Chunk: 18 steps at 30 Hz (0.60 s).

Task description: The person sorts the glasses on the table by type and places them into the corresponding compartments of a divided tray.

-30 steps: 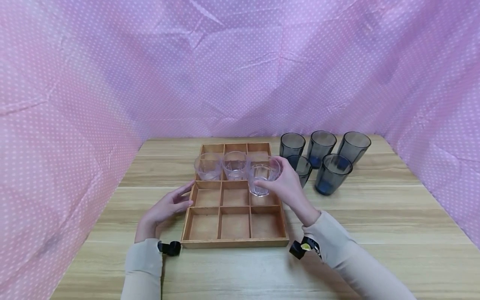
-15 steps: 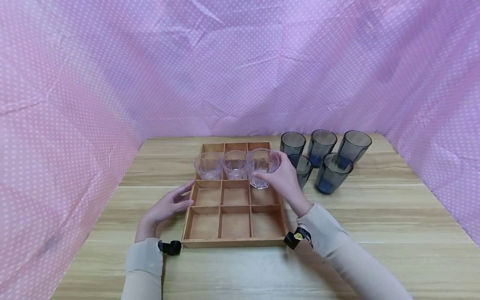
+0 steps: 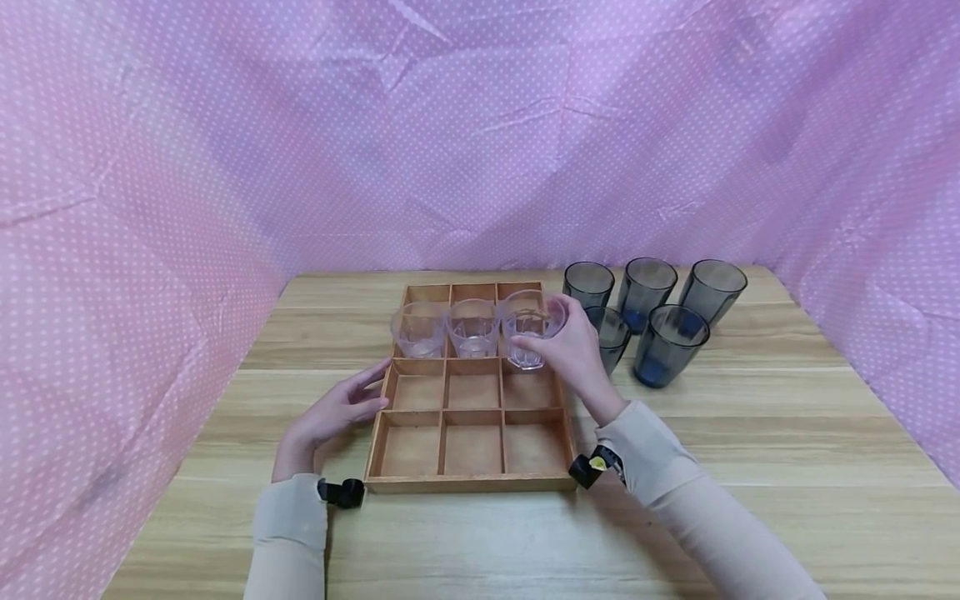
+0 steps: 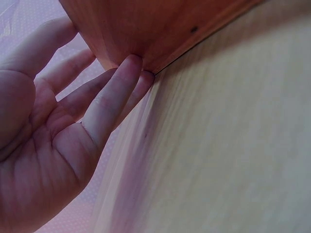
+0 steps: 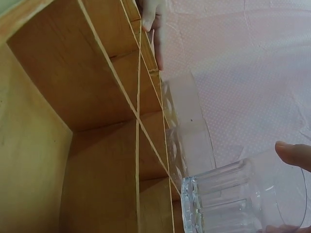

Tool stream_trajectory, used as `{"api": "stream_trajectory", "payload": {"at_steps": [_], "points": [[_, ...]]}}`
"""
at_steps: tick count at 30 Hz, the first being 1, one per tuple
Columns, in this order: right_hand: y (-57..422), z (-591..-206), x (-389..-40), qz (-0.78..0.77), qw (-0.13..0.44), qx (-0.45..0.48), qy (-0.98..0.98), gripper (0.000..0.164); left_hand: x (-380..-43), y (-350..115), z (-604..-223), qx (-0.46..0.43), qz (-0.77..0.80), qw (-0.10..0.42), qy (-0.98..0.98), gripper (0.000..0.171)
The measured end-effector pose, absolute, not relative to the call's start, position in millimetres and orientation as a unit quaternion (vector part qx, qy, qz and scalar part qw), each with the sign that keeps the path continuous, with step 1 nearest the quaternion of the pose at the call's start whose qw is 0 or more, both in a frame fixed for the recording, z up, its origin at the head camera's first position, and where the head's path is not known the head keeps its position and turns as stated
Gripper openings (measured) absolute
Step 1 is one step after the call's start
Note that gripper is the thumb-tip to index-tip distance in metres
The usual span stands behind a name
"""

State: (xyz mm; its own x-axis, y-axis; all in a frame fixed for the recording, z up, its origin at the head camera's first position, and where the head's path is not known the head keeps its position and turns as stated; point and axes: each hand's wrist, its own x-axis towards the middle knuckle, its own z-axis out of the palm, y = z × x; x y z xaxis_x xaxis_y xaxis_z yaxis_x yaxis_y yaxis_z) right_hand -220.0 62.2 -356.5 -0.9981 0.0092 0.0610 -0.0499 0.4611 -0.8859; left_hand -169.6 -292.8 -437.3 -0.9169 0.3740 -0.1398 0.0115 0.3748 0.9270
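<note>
The clear faceted tumbler (image 3: 522,321), gripped near its rim by the right hand (image 3: 576,350), is over the right-hand column of the compartmented wooden tray (image 3: 471,484), just beside two matching tumblers (image 3: 474,327). It is best kept upright, clear of the dividers (image 3: 472,411) and neighbouring rim, while the left hand (image 3: 337,412), fingers extended against the tray's side, could brace it. Five smoky tumblers (image 3: 667,346) stand rightward on the bench (image 3: 465,546).

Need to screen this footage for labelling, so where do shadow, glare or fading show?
Head: pale sheen on the table, broad soft shadows on the cloth; left wrist: dim light over the left hand and box; right wrist: washed-out cloth, glints at the base of the glass.
</note>
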Motion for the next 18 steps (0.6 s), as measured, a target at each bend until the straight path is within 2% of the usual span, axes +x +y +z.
{"api": "stream_trajectory", "payload": {"at_steps": [8, 18], "points": [[61, -358, -222, 0.52, 0.037, 0.013, -0.853, 0.091, -169, -293, -437, 0.114, 0.547, 0.165, 0.813, 0.07], [54, -364, -231, 0.504, 0.075, 0.012, -0.861, 0.091, -171, -293, -439, 0.119, 0.549, 0.169, 0.81, 0.07]]}}
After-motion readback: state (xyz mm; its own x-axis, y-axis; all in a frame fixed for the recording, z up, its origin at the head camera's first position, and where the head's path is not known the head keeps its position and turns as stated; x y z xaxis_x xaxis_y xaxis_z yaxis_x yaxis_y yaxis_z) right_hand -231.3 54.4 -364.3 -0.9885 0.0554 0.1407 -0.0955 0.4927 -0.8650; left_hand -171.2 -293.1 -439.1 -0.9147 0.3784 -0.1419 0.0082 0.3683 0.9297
